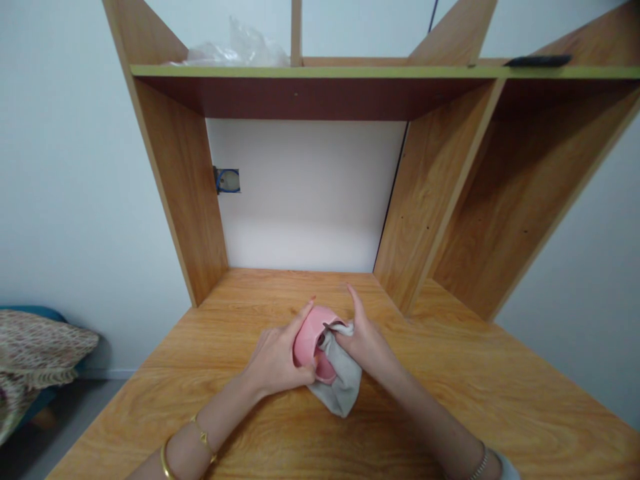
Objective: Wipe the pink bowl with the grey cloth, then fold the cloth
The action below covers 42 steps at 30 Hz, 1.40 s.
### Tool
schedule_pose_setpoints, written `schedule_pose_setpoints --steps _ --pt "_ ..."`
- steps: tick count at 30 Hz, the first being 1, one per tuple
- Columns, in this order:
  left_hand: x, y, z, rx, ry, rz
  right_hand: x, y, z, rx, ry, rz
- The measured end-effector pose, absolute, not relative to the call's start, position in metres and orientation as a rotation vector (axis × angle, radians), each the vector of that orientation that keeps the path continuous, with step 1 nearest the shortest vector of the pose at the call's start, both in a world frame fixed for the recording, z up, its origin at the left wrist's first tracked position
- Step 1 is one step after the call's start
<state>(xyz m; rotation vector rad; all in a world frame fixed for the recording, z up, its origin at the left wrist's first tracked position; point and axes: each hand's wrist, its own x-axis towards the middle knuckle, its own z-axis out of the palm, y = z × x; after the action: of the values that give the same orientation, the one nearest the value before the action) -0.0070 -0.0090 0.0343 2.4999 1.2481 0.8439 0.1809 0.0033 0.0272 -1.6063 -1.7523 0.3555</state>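
A small pink bowl (309,337) is tilted on its side above the desk, its opening turned to the right and toward me. My left hand (280,357) grips it from the left, thumb at the near rim and fingers round the outer wall. A light grey cloth (343,380) is bunched at the bowl's mouth and hangs down below it. My right hand (364,337) pinches this cloth at the opening, with one finger stretched upward. The fingers inside the bowl are partly hidden by the cloth and rim.
The wooden desk (240,427) lies beneath my hands, with upright panels behind on both sides. Overhead, a green-edged shelf (340,71) carries a clear plastic bag (245,48) and a dark flat object (539,61). A patterned fabric (40,353) drapes over a blue seat at the left.
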Motion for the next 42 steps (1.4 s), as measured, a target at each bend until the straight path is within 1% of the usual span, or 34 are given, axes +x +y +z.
schedule_pose_setpoints --steps 5,11,17,20,22,25,29,33,37,42 --pt "-0.01 -0.009 0.035 2.419 1.193 0.946 0.179 -0.001 0.027 -1.462 -1.773 0.427" --pt "-0.003 -0.008 0.029 2.081 1.11 1.156 0.179 0.009 0.018 -1.29 -1.495 0.55" --pt "0.007 -0.012 0.021 2.084 0.993 1.216 0.172 0.019 0.0 -1.189 -1.371 0.627" --pt "0.006 -0.013 0.022 2.116 1.007 1.226 0.17 0.02 -0.006 -1.211 -1.386 0.631" --pt "0.004 -0.013 0.024 2.126 1.028 1.223 0.17 0.02 -0.005 -1.263 -1.4 0.576" --pt "0.003 -0.014 0.027 2.149 1.051 1.208 0.174 0.016 0.005 -1.345 -1.446 0.503" --pt "0.003 -0.015 0.03 2.196 1.089 1.077 0.179 0.009 0.023 -1.477 -1.498 0.435" --pt "0.003 -0.016 0.031 2.179 1.122 1.031 0.181 0.004 0.031 -1.54 -1.531 0.348" --pt "0.005 -0.01 0.026 2.026 1.136 1.096 0.182 0.004 0.031 -1.516 -1.546 0.362" --pt "0.004 0.01 0.012 1.617 1.138 1.279 0.185 0.007 0.032 -1.497 -1.523 0.381"
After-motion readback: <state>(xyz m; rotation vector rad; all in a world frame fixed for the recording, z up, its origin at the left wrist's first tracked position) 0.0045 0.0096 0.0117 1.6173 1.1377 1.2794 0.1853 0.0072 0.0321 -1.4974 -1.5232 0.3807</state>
